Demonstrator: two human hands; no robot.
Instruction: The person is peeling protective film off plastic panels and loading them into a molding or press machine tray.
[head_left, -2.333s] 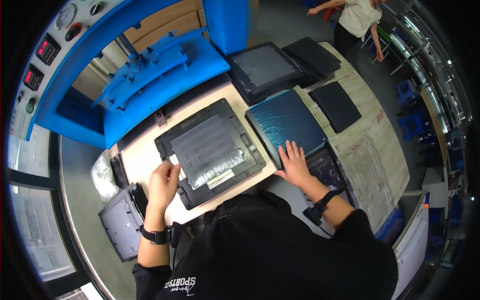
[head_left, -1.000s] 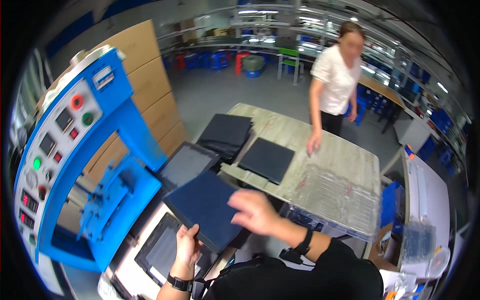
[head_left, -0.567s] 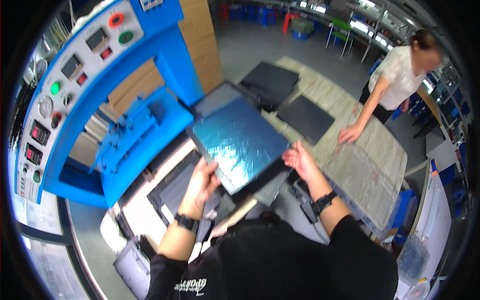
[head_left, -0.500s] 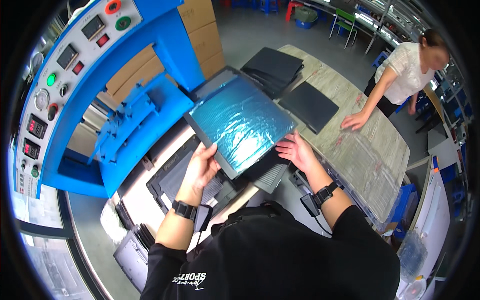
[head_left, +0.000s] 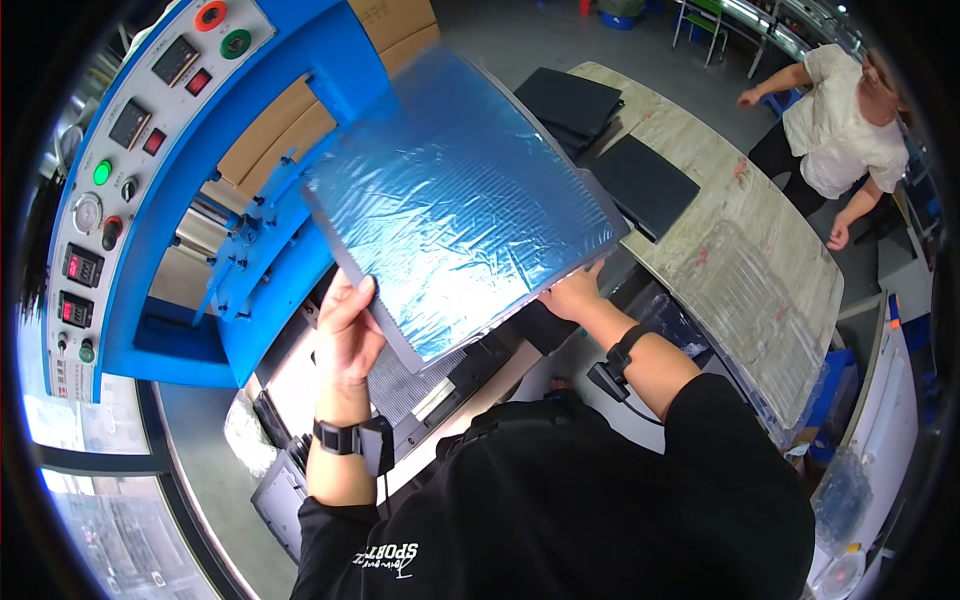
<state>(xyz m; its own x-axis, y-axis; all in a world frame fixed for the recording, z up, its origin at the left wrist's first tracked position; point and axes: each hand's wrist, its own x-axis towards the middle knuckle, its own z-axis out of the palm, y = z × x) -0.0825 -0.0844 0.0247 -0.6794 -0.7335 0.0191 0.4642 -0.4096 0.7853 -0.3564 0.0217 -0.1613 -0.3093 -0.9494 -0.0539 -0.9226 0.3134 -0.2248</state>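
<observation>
A flat dark panel point(head_left: 470, 210), its top covered by wrinkled shiny blue film, is held up in front of me in both hands. My left hand point(head_left: 350, 325) grips its near left edge, thumb on top and fingers below. At the near right edge my right hand point(head_left: 575, 292) holds the panel from beneath; most of its fingers are hidden under it. Below the panel lies a black frame-like tray point(head_left: 455, 385) with a ribbed grey surface, on the pale worktop beside the press. The panel hides part of this tray.
A blue press machine point(head_left: 280, 235) with a white control panel point(head_left: 130, 180) stands at the left. Dark panels point(head_left: 645, 187) and a black stack point(head_left: 568, 100) lie on a wood-patterned table point(head_left: 790, 275), with clear plastic trays point(head_left: 745, 310). A co-worker point(head_left: 835, 130) stands beyond it. Cartons point(head_left: 400, 30) are stacked behind.
The film-covered panel has come up closer to me and covers more of the view. My right hand has slid further under its edge. The co-worker's hand has left the table.
</observation>
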